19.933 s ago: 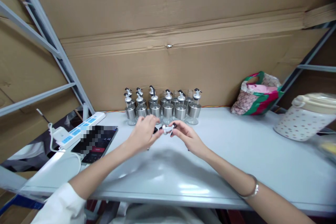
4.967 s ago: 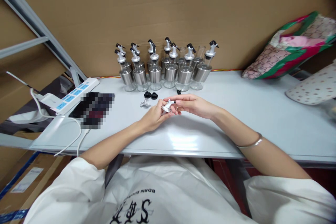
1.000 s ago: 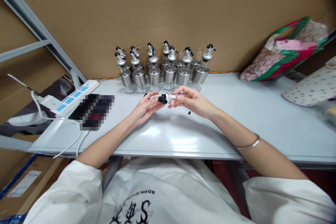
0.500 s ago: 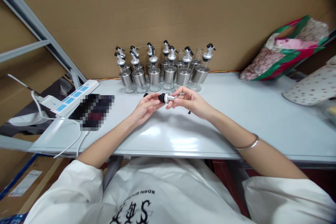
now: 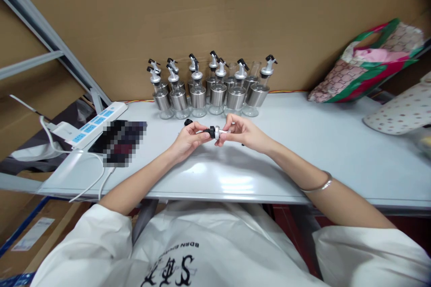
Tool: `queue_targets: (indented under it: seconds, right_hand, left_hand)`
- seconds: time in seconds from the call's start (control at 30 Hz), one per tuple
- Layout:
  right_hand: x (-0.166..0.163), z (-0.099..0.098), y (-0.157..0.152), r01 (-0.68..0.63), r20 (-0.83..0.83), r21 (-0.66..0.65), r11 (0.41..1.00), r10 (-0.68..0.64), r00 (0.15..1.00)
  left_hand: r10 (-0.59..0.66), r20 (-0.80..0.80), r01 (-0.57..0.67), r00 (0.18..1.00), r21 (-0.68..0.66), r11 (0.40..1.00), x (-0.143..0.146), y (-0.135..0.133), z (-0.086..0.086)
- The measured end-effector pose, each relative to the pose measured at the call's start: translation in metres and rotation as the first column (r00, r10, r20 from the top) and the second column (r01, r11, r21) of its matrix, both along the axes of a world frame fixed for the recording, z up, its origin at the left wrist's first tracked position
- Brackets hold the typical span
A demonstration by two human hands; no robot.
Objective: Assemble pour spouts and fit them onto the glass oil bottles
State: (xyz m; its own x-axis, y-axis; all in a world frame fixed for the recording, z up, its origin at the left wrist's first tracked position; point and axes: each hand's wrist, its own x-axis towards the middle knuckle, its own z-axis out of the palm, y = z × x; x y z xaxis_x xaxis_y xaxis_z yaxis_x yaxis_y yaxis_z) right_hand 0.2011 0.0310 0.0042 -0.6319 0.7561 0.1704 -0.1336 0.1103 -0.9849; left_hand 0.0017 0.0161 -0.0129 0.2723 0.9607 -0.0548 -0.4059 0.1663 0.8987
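Both hands hold one small pourer spout [image 5: 215, 132], silver with a black stopper end, just above the white table [image 5: 303, 157]. My left hand [image 5: 188, 140] pinches the black stopper end. My right hand [image 5: 240, 132] pinches the silver end. A loose black stopper [image 5: 187, 122] lies on the table just behind my left hand. A tiny black piece [image 5: 242, 145] lies beside my right hand. Behind them stands a cluster of several glass and steel dispenser bottles [image 5: 210, 92] with spouts fitted.
A white power strip [image 5: 90, 124] with its cable and a dark phone [image 5: 117, 141] lie at the table's left. A patterned bag [image 5: 363, 63] and a dotted white container [image 5: 400, 110] sit at the right. Cardboard [image 5: 215, 18] lines the back; a metal rack [image 5: 43, 40] stands left.
Both hands with the spout have dropped slightly toward the table, and my left fingers have closed more tightly on its black end.
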Motion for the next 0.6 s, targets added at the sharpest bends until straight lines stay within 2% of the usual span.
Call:
queue_targets:
  seconds: [0.37, 0.6]
  right_hand:
    - [-0.0049, 0.0005, -0.006, 0.037, -0.013, 0.001, 0.999, -0.037, 0.999]
    - [-0.007, 0.0027, -0.0088, 0.041, -0.017, 0.011, 0.999, -0.04, 0.999]
  left_hand:
    - [0.016, -0.024, -0.014, 1.0, 0.086, 0.996, 0.0031, -0.0027, 0.0014]
    - [0.048, 0.005, -0.048, 0.999, 0.085, 0.995, 0.0069, -0.0068, 0.0051]
